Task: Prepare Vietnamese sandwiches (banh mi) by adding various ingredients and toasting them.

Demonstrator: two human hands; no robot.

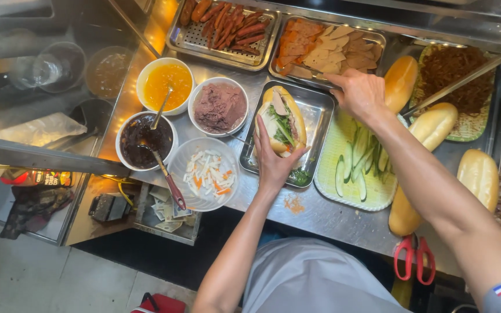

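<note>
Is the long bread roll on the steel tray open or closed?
Open: the long bread roll is split, showing herbs and sliced meat; the left hand holds it.

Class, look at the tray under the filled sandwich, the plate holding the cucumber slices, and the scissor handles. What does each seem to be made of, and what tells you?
Tray: likely stainless steel, a brushed grey sheen with bright reflections. Cucumber plate: probably plastic, pale green and matt, with a woven-look pattern. Scissor handles: seemingly plastic, smooth, glossy red.
</note>
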